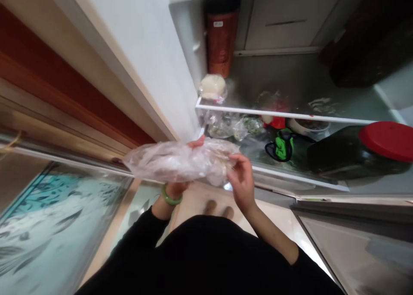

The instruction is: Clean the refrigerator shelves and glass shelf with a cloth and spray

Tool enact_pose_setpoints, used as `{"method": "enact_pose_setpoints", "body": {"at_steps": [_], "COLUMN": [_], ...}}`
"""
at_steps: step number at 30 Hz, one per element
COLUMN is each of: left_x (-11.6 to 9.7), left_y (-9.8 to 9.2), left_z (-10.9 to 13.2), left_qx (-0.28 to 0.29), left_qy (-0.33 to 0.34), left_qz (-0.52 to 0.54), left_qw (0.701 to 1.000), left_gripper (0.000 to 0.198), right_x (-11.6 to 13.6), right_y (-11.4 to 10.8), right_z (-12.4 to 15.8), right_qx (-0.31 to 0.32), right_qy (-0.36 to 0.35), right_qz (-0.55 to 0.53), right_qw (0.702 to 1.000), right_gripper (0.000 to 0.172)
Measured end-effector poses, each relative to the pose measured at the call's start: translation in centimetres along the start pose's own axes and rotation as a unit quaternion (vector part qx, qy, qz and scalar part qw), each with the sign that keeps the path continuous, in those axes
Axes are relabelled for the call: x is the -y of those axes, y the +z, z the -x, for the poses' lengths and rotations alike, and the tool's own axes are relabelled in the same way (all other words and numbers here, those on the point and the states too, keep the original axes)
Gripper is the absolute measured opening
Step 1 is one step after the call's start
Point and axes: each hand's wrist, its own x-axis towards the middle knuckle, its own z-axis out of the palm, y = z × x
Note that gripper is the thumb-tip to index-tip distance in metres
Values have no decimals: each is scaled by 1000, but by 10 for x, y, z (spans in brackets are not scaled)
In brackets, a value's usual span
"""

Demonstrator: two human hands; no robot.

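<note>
A clear plastic bag with pale contents stretches sideways in front of the open fridge; I cannot make out what is inside. From below, my left hand is wrapped round its middle, with the thumb showing over the top and the other fingers hidden behind the bag. A green bangle circles that wrist. At the bag's right end, my right hand pinches the plastic between thumb and fingers.
Two glass fridge shelves hold an orange-brown container, a wrapped white item, bagged greens, a black-and-green object, a bowl and a red-lidded jar. A patterned blue panel lies left.
</note>
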Motion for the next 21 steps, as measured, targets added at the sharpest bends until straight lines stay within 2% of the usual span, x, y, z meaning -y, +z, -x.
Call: {"method": "enact_pose_setpoints", "body": {"at_steps": [3,5,9,11,17,21], "left_x": [-2,1,5,5,9,15], "left_y": [-19,-28,-43,-51,-76,-91], "left_z": [9,15,31,39,62,73], "left_qx": [27,29,-29,-47,-113,-135], "left_qy": [72,99,52,29,18,8], "left_qz": [82,108,13,-29,-57,-71], "left_qw": [994,989,998,998,992,988], "left_gripper": [54,54,69,72,71,65], "right_x": [-1,0,2,1,-6,-11], "right_y": [13,20,29,33,51,61], "right_z": [1,-1,-6,-8,-7,-4], "right_qx": [-39,-38,1,20,53,63], "right_qy": [79,134,268,309,375,402], "right_qz": [-76,-97,-108,-116,-180,-197], "right_qw": [993,986,957,944,908,892], "right_gripper": [34,39,46,45,44,42]}}
